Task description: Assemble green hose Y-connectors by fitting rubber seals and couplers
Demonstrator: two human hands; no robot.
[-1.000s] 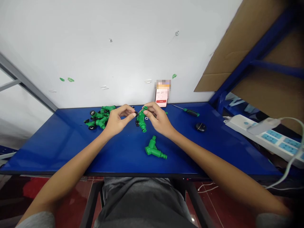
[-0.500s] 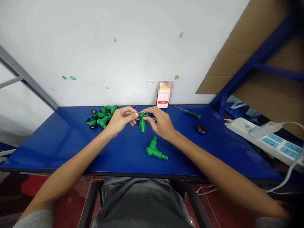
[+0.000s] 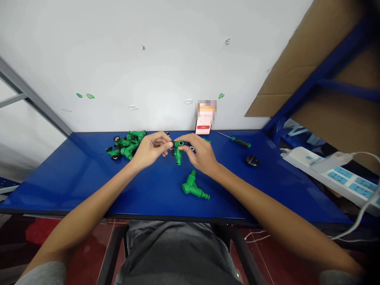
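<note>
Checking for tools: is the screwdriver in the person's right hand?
No, the screwdriver lies on the blue bench top near the wall, away from the right hand.

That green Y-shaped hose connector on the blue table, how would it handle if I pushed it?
The green Y-shaped hose connector looks like moulded plastic, so probably stiff and light. On the glossy blue table it may skid easily. Its splayed branches should stop it rolling far.

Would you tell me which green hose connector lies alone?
The Y-shaped connector nearer the table's front, touching nothing; others lie in a heap and the held connector sits between the left hand and right hand.
</note>
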